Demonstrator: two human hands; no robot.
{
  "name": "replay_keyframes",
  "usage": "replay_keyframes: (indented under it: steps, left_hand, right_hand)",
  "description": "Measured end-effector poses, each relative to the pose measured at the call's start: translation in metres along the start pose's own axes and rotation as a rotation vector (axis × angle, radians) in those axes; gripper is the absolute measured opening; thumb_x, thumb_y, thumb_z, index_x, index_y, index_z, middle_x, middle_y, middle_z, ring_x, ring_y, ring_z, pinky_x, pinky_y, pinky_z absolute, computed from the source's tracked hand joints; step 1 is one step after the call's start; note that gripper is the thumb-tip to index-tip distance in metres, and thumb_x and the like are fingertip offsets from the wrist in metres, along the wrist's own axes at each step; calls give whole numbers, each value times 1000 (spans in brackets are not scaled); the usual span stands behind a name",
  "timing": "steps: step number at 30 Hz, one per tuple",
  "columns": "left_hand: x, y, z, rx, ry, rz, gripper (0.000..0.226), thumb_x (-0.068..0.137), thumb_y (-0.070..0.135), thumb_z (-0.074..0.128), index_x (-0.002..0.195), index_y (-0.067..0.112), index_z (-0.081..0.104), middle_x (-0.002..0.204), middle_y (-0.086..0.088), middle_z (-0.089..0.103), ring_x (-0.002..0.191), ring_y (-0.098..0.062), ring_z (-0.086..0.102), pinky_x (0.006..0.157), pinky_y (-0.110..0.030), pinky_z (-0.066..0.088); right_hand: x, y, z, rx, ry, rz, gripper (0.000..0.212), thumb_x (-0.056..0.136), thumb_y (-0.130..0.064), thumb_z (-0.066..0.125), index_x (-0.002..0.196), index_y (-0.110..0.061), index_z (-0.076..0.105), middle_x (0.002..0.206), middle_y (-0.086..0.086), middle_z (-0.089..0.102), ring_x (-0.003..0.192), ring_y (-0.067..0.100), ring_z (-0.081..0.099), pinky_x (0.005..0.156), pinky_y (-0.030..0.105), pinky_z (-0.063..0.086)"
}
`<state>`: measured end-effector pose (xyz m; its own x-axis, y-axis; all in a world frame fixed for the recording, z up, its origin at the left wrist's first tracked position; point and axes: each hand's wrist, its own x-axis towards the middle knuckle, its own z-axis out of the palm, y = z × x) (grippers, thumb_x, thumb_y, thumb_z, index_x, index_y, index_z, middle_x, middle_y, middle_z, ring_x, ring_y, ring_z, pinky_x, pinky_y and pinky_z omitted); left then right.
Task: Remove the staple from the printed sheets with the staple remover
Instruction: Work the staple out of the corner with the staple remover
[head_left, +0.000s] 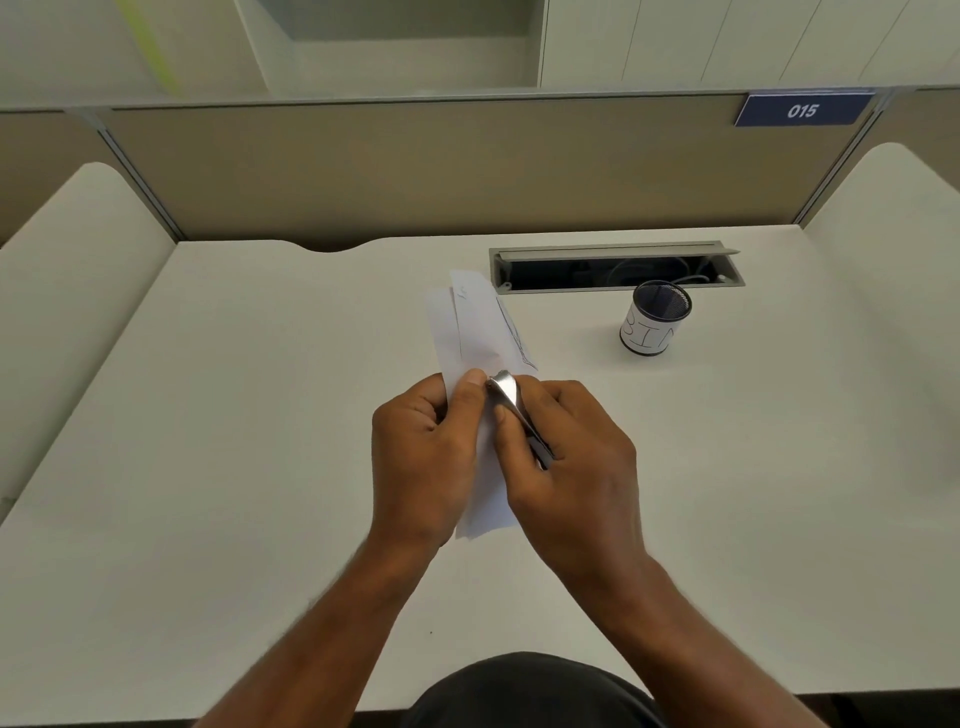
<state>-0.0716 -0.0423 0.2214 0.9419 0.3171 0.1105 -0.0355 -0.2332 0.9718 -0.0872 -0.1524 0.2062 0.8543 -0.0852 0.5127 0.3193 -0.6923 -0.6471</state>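
head view: printed sheets (478, 332), thin white paper folded into a long narrow strip with faint dark line markings along one edge, lie lengthwise over the smooth off-white bench (208, 441), their far end reaching just short of the cable tray (613, 267). left hand (423, 457) grips the sheets at their near half, fingers curled around the left edge and thumb pressed flat on top of the paper. right hand (571, 462) is closed around the staple remover (511, 402), a slim tool of shiny curved metal with a darker handle part running back under the fingers; thumb lies along its side. metal tip of the remover meets the paper right beside the left thumb; the staple itself cannot be made out.

cable tray is a long grey metal slot with its lid tilted open, dark inside with cables. just nearer than its right end stands a round black mesh cup (655, 318) wrapped in white paper with hand-drawn letters. behind the tray rises a tan fabric partition (415, 171) bearing a blue tag (802, 110) marked 015.
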Motion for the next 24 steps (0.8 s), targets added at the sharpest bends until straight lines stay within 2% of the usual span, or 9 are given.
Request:
replay_keyframes:
  steps: [2, 6, 13, 16, 20, 24]
  left_hand:
    - [0, 0, 0, 10, 11, 13, 32, 97, 27, 62, 67, 19, 68, 55, 16, 62, 55, -5, 59, 54, -11, 45]
    - [-1, -1, 1, 15, 15, 21, 33, 97, 26, 62, 66, 15, 67, 54, 11, 59, 53, -5, 55, 53, -11, 44]
    - [2, -2, 0, 21, 14, 27, 43, 97, 26, 62, 59, 8, 58, 48, 7, 47, 50, -8, 41, 49, -20, 37]
    - [2, -3, -3, 13, 1, 14, 43, 98, 26, 62, 61, 4, 58, 53, -9, 51, 54, -12, 41, 51, -35, 40]
    - [4, -2, -3, -10, -11, -24, 43, 97, 25, 63, 58, 9, 57, 51, 1, 49, 53, -12, 40, 51, -29, 39]
    - [4, -1, -5, -9, -31, -15, 42, 98, 26, 62, 68, -3, 62, 65, -25, 56, 57, -22, 43, 53, -35, 42]
  right_hand:
    - [-1, 1, 2, -19, 16, -6, 26, 95, -23, 61, 117, -13, 70, 100, -1, 67, 86, -3, 48, 74, -1, 40]
    - [-1, 1, 2, -27, 25, -39, 27, 94, -20, 63, 118, -12, 69, 100, 1, 68, 87, 3, 53, 75, 2, 41]
    - [0, 1, 0, -51, 30, -113, 28, 95, -18, 62, 121, -9, 69, 106, 3, 68, 93, 14, 66, 74, 16, 52]
    - [0, 2, -1, -51, 24, -136, 27, 95, -17, 62, 120, -8, 69, 106, 4, 68, 91, 15, 65, 70, 22, 56]
    - [2, 5, -2, -72, -5, -157, 28, 95, -18, 63, 120, -7, 69, 110, 5, 69, 92, 18, 66, 71, 23, 58]
    - [3, 7, -3, -77, -31, -174, 30, 96, -20, 62, 122, -7, 69, 112, 5, 68, 91, 20, 67, 73, 26, 60]
